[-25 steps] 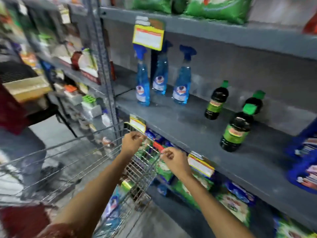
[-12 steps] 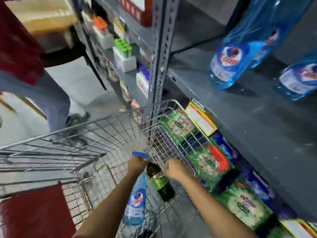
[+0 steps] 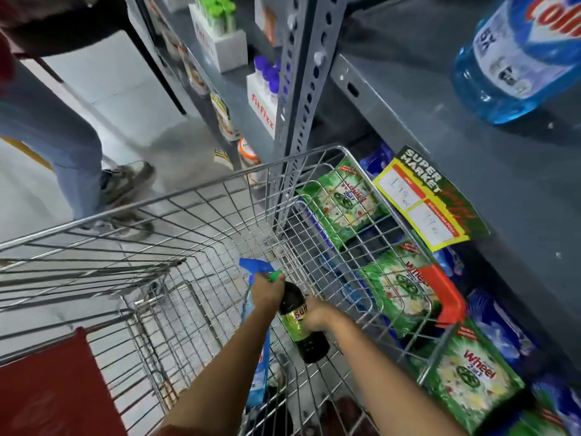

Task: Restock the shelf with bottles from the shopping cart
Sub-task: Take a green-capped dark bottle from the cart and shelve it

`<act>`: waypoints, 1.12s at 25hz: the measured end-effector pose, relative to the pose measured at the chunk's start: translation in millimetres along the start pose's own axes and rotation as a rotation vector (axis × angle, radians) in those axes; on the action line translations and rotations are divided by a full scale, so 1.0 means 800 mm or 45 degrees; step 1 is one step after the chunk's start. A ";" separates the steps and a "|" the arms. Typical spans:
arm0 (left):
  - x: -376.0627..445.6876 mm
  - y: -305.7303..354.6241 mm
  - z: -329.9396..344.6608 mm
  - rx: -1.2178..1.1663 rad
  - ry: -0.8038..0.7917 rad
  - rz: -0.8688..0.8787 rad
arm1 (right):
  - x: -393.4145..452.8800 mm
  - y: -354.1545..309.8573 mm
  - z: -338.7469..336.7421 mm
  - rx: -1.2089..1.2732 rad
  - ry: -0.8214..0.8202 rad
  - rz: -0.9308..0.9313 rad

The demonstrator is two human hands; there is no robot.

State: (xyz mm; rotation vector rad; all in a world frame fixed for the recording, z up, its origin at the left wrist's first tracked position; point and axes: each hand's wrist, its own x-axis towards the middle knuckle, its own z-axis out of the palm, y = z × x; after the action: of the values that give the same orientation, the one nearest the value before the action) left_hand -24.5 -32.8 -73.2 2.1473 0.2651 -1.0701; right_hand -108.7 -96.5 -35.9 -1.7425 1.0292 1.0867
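Both my hands are down inside the wire shopping cart [image 3: 201, 187]. My left hand [image 3: 267, 292] is closed around the neck of a blue spray bottle [image 3: 260, 369], whose blue trigger head pokes out beyond my fingers. My right hand [image 3: 317, 316] grips the middle of a dark bottle [image 3: 311, 344] with a green cap and a yellow-green label. The cap rests against my left hand. The grey shelf [image 3: 440, 130] runs along the right, above the cart. One blue spray bottle [image 3: 515, 64] stands on it at the top right.
A person in jeans and sneakers [image 3: 66, 143] stands just left of the cart's far end. A perforated steel post [image 3: 303, 73] rises beside the cart's corner. Green detergent packs [image 3: 471, 372] fill the lower shelf, under a yellow price tag [image 3: 424, 202]. A red flap [image 3: 44, 391] hangs at the cart's near left.
My view dropped from the shelf to the cart. My hands left the cart's rim, went down inside and closed on the two bottles. The person's foot shifted.
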 end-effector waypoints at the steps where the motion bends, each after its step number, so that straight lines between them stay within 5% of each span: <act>1: -0.003 0.000 -0.003 -0.069 -0.009 0.023 | -0.005 0.001 -0.004 0.041 -0.022 0.000; 9: -0.076 0.070 -0.083 -0.491 -0.218 0.319 | -0.111 0.000 -0.035 0.329 -0.072 -0.199; 18: -0.367 0.196 -0.160 -0.676 -0.644 0.894 | -0.342 0.023 -0.037 0.963 -0.048 -0.849; 28: -0.607 0.187 -0.143 -0.762 -1.047 1.201 | -0.532 0.125 0.002 1.113 0.477 -1.202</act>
State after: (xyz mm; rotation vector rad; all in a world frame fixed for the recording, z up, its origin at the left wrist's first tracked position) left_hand -193.1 -3.5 418.7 0.9468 -0.6693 -0.9951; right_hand -326.3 -38.2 339.1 -1.3931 0.5830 -0.2807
